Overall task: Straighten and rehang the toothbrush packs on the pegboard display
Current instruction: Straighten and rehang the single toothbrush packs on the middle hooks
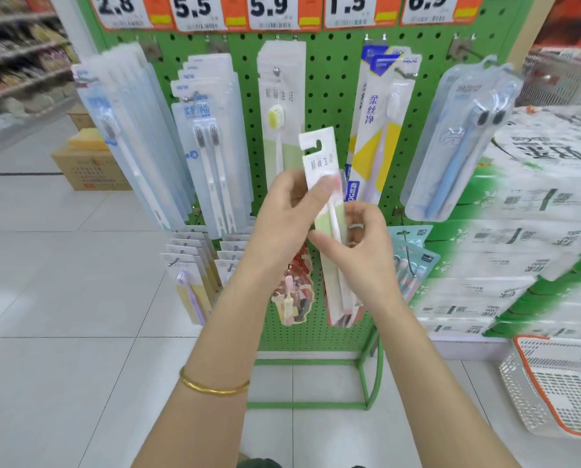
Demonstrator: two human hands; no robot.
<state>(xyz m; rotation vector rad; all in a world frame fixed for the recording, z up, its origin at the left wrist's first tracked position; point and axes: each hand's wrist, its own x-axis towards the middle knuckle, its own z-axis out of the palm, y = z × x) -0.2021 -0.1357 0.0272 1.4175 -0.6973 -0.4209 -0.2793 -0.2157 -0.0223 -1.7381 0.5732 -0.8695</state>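
Here, at the centre of the frame, both hands hold a toothbrush pack point(319, 160) upright and clear of the green pegboard point(329, 96). It is off any hook, with its white header card and hook slot pointing up. More than one pack may be stacked in the grip, but blur keeps me from counting.

The left hand point(287, 211) pinches the pack just under the header, thumb laid across the front and fingers curled behind. This likely steadies the top so the slot can be aimed. The right hand point(363, 244) grips lower down, thumb pressed over the front and fingers wrapped round the right edge, probably to square the pack and keep it vertical.

Matching packs point(281, 96) hang at upper centre from a peg point(276, 71) below the 5.9 price tag point(268, 8). Judging by the identical print, that peg is where this one belongs. Holding it slot-up, just below and right of that row, suits a lift onto the peg tip. The rehanging is not yet done.
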